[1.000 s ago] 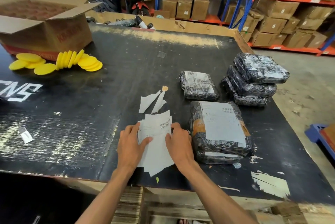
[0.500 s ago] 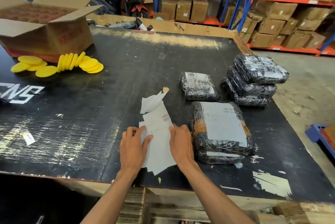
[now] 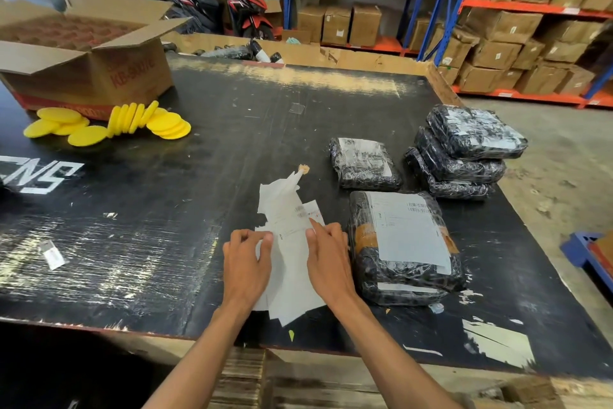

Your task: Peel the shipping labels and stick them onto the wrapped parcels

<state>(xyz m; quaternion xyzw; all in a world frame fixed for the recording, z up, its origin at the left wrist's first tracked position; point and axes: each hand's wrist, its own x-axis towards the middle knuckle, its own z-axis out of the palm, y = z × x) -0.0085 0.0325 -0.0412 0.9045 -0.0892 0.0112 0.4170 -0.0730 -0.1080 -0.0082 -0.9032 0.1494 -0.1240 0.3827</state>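
A loose pile of white shipping labels (image 3: 292,262) lies on the black table (image 3: 166,243) near its front edge. My left hand (image 3: 247,262) pinches the pile's left edge between thumb and curled fingers. My right hand (image 3: 326,256) rests on the right side, its index finger pressing the top label. Right beside it sits a large wrapped parcel (image 3: 403,249) with a label stuck on top. A smaller wrapped parcel (image 3: 363,163) lies behind it, and a stack of three wrapped parcels (image 3: 464,153) stands at the right edge.
An open cardboard box (image 3: 83,57) stands at the back left with several yellow round pads (image 3: 112,123) before it. Torn backing paper (image 3: 282,185) lies just beyond the labels. Warehouse shelves with boxes (image 3: 497,27) run behind; the table's right edge drops to the floor.
Both hands slid a little up the pile. The left hand's fingers curled to pinch the edge, and the top label shifted forward over the torn backing paper.
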